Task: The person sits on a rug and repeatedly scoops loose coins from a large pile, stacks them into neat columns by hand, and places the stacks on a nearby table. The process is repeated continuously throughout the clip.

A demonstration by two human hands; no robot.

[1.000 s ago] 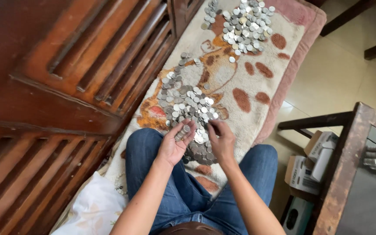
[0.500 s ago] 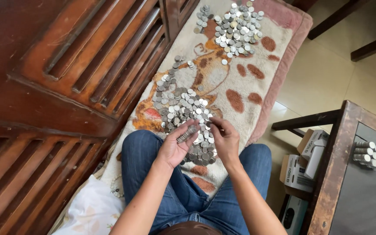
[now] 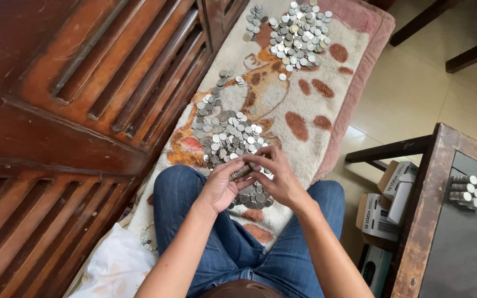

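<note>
I sit cross-legged in blue jeans on a cream blanket [image 3: 305, 94] with brown spots. A heap of silver coins [image 3: 224, 132] lies just beyond my knees, and a second heap of coins [image 3: 296, 33] lies at the blanket's far end. My left hand [image 3: 222, 185] and my right hand [image 3: 277, 176] meet over the near heap. Together they hold a short stack of coins [image 3: 242, 171] lying on its side between the fingers. More coins lie under my hands.
A dark wooden slatted panel [image 3: 84, 94] runs along the left. A wooden table [image 3: 432, 209] with a dark top at the right carries several rolled coin stacks [image 3: 476, 193]. Cardboard boxes [image 3: 390, 193] stand on the tiled floor beneath it. A white cloth [image 3: 117, 265] lies near my left knee.
My hands have drawn closer together over the near heap and now press a row of coins between them. The camera has tilted, shifting the scene slightly.
</note>
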